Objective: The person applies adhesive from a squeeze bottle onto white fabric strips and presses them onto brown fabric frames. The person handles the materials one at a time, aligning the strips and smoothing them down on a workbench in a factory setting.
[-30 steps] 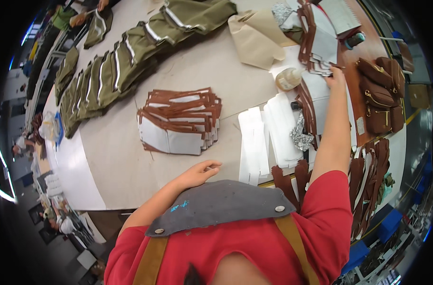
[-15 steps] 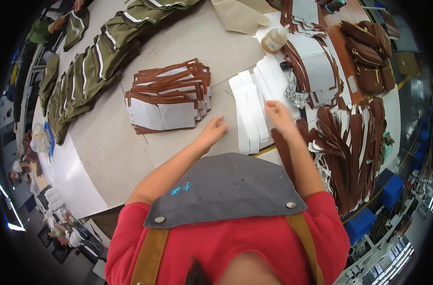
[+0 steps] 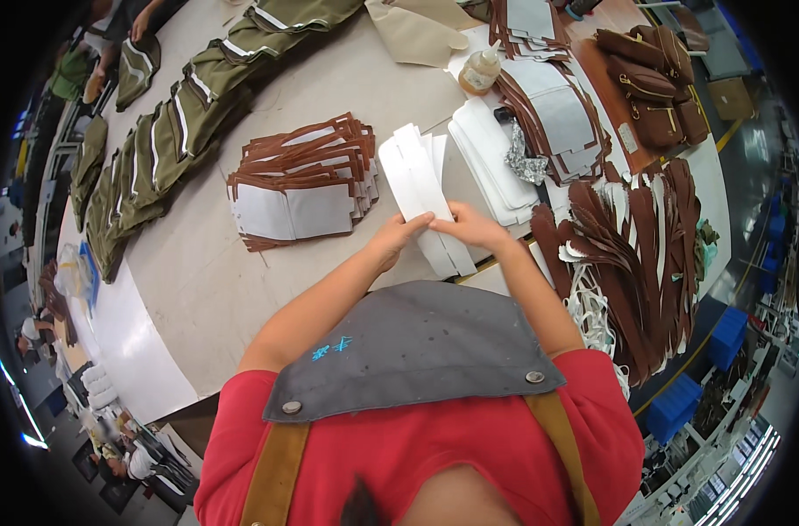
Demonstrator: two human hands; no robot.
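Two-handed, pinching white strips (image 3: pixel 413 180) with left grip (image 3: pixel 396 235) and right grip (image 3: pixel 475 226), near squeeze bottle (image 3: pixel 481 68) containing some amber liquid (image 3: pixel 476 81).

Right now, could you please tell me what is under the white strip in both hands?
More white material shows past the right edge of the strip, with the table around; what lies directly beneath is covered.

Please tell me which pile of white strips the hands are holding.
The left pile, held by the left hand and right hand; the other pile lies untouched.
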